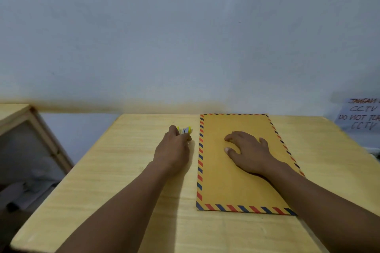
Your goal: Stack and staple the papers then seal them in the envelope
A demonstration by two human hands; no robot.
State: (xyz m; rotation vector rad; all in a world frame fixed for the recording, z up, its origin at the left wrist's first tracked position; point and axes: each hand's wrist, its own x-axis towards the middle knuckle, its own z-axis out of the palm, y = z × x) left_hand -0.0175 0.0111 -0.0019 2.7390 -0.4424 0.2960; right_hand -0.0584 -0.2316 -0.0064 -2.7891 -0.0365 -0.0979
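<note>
A brown envelope (222, 181) with a red and blue striped border lies flat on the wooden table (127, 181), right of centre. My right hand (248, 152) rests palm down on its upper half, fingers spread. Left of the envelope, my left hand (174, 146) is curled around a small yellow and silver stapler (186, 130) on the table; only the stapler's far end shows past my fingers. No loose papers are visible.
A grey-white wall runs along the table's far edge. A wooden shelf unit (24, 127) stands at the left, with cloth heaped below it. A handwritten paper sign (362, 116) about CCTV leans at the far right.
</note>
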